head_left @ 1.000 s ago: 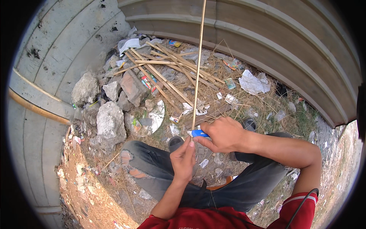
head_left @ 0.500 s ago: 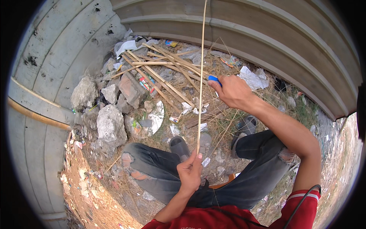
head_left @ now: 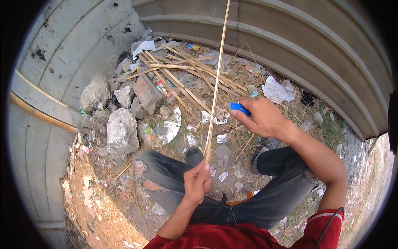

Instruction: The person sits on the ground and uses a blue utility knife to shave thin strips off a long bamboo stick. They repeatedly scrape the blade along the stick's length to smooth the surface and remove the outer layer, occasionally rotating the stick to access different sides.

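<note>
My left hand [head_left: 197, 184] is closed round the lower end of a long, thin bamboo strip [head_left: 217, 83], which rises almost upright past the top edge of the view. Just above my fingers the strip looks doubled. To the right of it, clear of the strip, my right hand [head_left: 267, 117] grips a small blue object [head_left: 240, 109] that looks like a handle; any blade on it is not visible. A dark, curved, pointed thing [head_left: 219, 204] shows at my lap beside my left wrist. Beyond my hands lies a crossed pile of bamboo sticks [head_left: 174, 83] on the ground.
Grey rocks [head_left: 122, 130] and a broken brick [head_left: 148, 92] lie to the left. A pale panel wall [head_left: 54, 62] stands at left and a ribbed brown metal sheet [head_left: 298, 41] at the back. White paper [head_left: 278, 89] and other litter cover the dry grass.
My right hand has come down and nearer, showing more of the blue object. My left hand has shifted slightly left and down, and the strip leans more to the right at its top.
</note>
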`<state>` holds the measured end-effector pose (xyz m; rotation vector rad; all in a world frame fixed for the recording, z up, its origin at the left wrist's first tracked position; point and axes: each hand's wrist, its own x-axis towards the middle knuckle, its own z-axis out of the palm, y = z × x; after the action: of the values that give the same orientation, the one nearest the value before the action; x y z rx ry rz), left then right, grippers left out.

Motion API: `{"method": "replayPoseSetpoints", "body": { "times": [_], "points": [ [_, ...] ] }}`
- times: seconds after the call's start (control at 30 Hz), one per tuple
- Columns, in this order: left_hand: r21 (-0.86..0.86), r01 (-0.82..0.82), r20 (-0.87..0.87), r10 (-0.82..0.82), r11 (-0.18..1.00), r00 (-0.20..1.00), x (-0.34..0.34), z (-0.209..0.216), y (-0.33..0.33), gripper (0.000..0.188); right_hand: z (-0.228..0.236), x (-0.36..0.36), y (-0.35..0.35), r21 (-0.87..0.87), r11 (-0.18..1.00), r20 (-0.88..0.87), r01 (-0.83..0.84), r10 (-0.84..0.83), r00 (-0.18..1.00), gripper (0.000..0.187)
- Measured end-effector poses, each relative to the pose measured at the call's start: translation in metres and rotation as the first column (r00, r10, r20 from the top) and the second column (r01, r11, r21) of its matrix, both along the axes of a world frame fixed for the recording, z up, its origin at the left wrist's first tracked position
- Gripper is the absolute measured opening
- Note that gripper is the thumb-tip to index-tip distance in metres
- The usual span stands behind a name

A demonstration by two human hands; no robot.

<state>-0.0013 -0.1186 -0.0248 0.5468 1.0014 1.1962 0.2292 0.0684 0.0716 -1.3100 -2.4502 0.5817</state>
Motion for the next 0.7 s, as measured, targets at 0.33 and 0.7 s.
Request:
{"method": "replayPoseSetpoints", "body": {
  "times": [0.33, 0.7],
  "points": [
    [0.022, -0.062, -0.064, 0.063, 0.998, 0.996, 0.018, 0.017, 0.029, 0.033, -0.014, -0.024, -0.043, -0.019, 0.96, 0.112, -0.278, 0.278, 0.954, 0.047],
    [0.012, 0.067, -0.26, -0.062, 0.998, 0.964, 0.008, -0.004, 0.0, 0.035, -0.026, 0.004, 0.027, -0.022, 1.0, 0.139, 0.008, -0.005, 0.99, 0.055]
  ]
}}
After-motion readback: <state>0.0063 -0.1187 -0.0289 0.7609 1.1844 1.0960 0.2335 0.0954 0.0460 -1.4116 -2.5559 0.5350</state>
